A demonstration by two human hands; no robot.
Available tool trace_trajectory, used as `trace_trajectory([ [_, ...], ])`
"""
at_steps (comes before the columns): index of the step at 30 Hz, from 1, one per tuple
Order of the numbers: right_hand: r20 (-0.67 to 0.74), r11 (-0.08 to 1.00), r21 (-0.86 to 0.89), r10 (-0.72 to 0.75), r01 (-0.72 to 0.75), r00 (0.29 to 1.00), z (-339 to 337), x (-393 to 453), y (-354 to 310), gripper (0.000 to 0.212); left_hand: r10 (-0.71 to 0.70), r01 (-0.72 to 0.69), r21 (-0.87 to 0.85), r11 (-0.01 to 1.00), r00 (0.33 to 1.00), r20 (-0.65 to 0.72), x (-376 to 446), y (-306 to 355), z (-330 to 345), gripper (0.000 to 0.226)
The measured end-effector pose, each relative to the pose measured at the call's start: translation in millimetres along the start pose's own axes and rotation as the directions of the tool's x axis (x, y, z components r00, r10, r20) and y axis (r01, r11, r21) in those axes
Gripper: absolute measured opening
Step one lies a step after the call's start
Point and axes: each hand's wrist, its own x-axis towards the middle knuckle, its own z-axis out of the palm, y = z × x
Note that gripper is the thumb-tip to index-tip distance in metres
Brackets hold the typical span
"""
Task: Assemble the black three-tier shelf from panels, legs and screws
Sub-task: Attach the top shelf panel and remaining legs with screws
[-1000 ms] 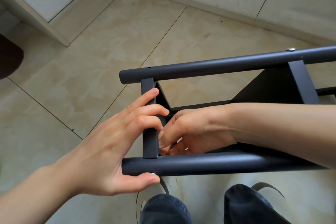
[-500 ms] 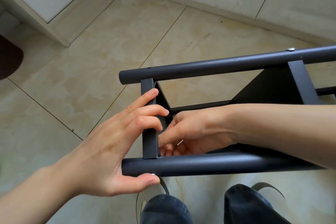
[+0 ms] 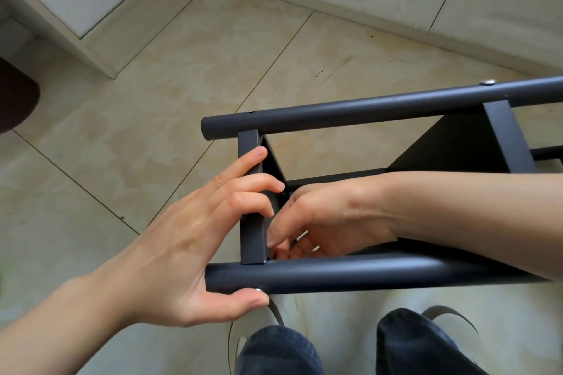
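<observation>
At the shelf end, left hand (image 3: pixel 182 240) gripping end panel (image 3: pixel 251 222) and near leg (image 3: pixel 350 272) to steady them; right hand (image 3: pixel 320 219) fingers curled inside the corner, contents hidden.

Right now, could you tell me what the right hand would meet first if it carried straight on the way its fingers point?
Probably the end panel: the right hand reaches leftward inside the frame, fingertips close beside its inner face near the near leg. Contact is hidden.
</observation>
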Motion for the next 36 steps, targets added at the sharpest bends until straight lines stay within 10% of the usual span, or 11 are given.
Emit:
trace_trajectory([
  [36,-0.009,0.995,-0.084,-0.057,0.056,0.998,3.2,-2.9,-1.1,0.018,0.011,-0.01,0.011,1.0,1.0,-0.02,-0.1,0.3,1.4,0.057],
])
